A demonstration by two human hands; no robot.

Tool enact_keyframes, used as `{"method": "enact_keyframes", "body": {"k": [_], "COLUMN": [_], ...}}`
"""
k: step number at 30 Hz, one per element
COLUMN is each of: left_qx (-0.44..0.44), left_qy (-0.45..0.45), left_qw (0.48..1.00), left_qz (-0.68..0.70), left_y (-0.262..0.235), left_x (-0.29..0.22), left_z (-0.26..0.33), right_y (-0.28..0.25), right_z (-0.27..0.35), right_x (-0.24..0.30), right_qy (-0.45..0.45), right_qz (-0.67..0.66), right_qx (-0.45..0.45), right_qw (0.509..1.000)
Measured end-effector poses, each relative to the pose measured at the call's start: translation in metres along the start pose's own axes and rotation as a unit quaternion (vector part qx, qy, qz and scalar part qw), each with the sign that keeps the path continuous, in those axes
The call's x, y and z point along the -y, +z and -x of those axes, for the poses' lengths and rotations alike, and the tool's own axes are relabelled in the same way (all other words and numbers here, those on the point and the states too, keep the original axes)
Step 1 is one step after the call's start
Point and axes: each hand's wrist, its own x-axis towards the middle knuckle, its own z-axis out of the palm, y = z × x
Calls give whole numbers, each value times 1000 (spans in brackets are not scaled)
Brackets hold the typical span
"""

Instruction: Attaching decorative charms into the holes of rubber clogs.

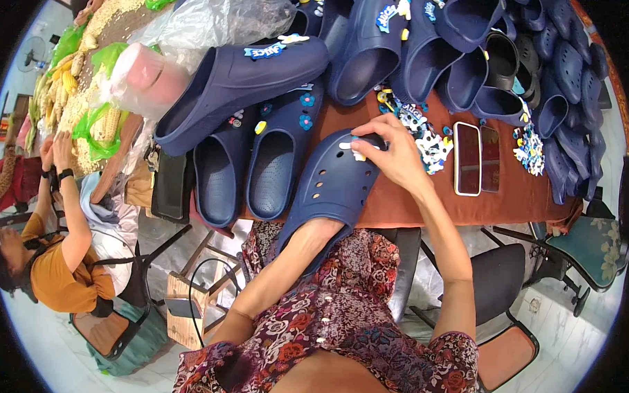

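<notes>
A navy blue clog with round holes [332, 180] is in front of me, toe pointing away. My left hand [316, 232] reaches into its opening up to the wrist, so the fingers are hidden inside. With thumb and fingers pinched, my right hand [397, 152] holds a small white shoe charm [358, 154] against the top of the toe. Just left stand a clog with blue flower charms [272, 171] and another navy clog [218, 172]. A third, decorated clog [246, 83] lies across their toes.
Loose charms [432, 149] are heaped beyond my right hand, near a white-edged phone [467, 159]. A second charm pile [529, 150] lies farther right. Many clogs [565, 73] are stacked along the back and right. A person in orange [69, 271] handles corn at left.
</notes>
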Motion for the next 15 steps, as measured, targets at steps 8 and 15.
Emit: {"method": "enact_keyframes", "body": {"k": [8, 15], "left_qx": [20, -29], "left_qy": [20, -60], "left_qw": [999, 966], "left_qz": [-44, 250], "left_y": [7, 8], "left_x": [-11, -4], "left_z": [-4, -5], "right_y": [17, 19], "right_z": [-3, 4], "right_x": [1, -7], "right_qy": [-20, -41], "right_qz": [55, 32], "right_qx": [-67, -111], "right_qw": [996, 992]}}
